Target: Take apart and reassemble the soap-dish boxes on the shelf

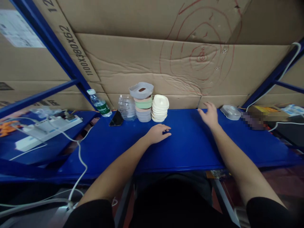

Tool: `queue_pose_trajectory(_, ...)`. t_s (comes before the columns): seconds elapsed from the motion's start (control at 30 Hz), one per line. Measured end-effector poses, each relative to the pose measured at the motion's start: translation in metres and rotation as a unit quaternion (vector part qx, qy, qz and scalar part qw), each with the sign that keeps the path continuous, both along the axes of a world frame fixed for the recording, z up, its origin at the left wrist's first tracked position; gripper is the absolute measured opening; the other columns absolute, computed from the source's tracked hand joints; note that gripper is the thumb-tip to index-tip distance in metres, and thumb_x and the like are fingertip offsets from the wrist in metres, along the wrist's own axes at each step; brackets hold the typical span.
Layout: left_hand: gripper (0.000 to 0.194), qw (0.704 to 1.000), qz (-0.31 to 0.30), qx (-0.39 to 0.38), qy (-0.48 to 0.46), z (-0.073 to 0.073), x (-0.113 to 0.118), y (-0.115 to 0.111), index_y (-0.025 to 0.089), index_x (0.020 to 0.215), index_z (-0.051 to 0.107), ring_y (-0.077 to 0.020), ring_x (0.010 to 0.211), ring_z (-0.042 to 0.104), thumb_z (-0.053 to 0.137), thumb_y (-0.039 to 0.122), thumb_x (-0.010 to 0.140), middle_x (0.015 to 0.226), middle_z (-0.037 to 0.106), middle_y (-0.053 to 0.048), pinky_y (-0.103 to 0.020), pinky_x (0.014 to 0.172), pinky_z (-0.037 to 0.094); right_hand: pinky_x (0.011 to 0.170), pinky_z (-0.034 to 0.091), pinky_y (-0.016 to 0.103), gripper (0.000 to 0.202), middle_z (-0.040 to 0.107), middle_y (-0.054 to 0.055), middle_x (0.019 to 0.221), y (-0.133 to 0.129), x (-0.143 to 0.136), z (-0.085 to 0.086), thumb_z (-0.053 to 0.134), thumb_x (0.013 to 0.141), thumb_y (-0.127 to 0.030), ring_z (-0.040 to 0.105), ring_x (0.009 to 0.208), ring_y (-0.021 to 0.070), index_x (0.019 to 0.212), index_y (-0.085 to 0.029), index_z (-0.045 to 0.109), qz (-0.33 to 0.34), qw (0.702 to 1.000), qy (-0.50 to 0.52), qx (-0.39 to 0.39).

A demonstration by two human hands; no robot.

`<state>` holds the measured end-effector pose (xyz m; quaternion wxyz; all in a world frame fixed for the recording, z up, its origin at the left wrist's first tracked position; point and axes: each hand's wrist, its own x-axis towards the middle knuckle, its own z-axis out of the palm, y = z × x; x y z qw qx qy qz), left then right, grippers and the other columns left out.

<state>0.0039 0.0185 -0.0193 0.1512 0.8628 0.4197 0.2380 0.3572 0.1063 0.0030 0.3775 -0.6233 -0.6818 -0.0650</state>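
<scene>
Over the middle of the blue table [180, 152], my left hand [158, 133] is held with its fingers apart and nothing in them. Just behind it stands a stack of cream plastic lids [160, 109]. Left of that is a stack of pastel containers [143, 114], topped by a translucent grey piece [142, 90] with a brown oval opening. Clear plastic containers [127, 107] are stacked beside them. My right hand [210, 115] is farther right, fingers spread and empty, left of a closed translucent container [231, 112].
A water bottle [101, 104] and a dark phone [116, 118] sit at the table's back left. Blue shelf posts and a white power strip [49, 133] with cables [82, 161] lie farther left. Cardboard sheets [142, 57] form the back wall. A brown box [268, 113] is at the right.
</scene>
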Motion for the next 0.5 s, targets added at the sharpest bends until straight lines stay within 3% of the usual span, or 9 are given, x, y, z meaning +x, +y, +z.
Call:
queue_pose_trajectory(0.13, 0.035, 1.000, -0.015, 0.004, -0.004, -0.002, 0.001, 0.000, 0.021, 0.123, 0.072, -0.0209, 0.097, 0.071, 0.067, 0.039, 0.094, 0.111, 0.077, -0.006, -0.038, 0.094, 0.056, 0.123, 0.035, 0.052, 0.071, 0.056, 0.015, 0.152, -0.006, -0.076, 0.015, 0.063, 0.092, -0.062, 0.049, 0.144, 0.0327, 0.149, -0.022, 0.054, 0.238, 0.971, 0.032, -0.012)
queue_pose_trajectory(0.2, 0.034, 1.000, -0.014, 0.009, -0.009, -0.002, 0.000, 0.000, 0.022, 0.123, 0.072, -0.0208, 0.097, 0.071, 0.067, 0.039, 0.094, 0.110, 0.078, -0.006, -0.038, 0.094, 0.056, 0.124, 0.034, 0.052, 0.077, 0.053, 0.014, 0.157, -0.003, -0.110, 0.019, 0.067, 0.090, -0.064, 0.047, 0.146, 0.0331, 0.153, -0.023, 0.052, 0.312, 0.947, 0.070, -0.042)
queue_pose_trajectory(0.33, 0.033, 1.000, -0.010, 0.014, -0.012, -0.001, -0.003, -0.001, 0.023, 0.122, 0.073, -0.0207, 0.097, 0.071, 0.067, 0.040, 0.094, 0.109, 0.078, -0.005, -0.037, 0.095, 0.056, 0.127, 0.029, 0.056, 0.079, 0.051, 0.007, 0.160, 0.012, -0.154, 0.017, 0.072, 0.086, -0.064, 0.043, 0.151, 0.0338, 0.154, -0.030, 0.052, 0.349, 0.917, 0.156, -0.111)
queue_pose_trajectory(0.5, 0.033, 1.000, -0.016, 0.017, -0.012, 0.000, -0.002, -0.002, 0.022, 0.122, 0.073, -0.0214, 0.098, 0.072, 0.068, 0.038, 0.094, 0.109, 0.078, -0.006, -0.037, 0.094, 0.056, 0.120, 0.039, 0.052, 0.063, 0.066, 0.011, 0.144, 0.026, -0.169, 0.007, 0.076, 0.084, -0.054, 0.059, 0.136, 0.0319, 0.139, -0.024, 0.067, 0.329, 0.916, 0.207, -0.102)
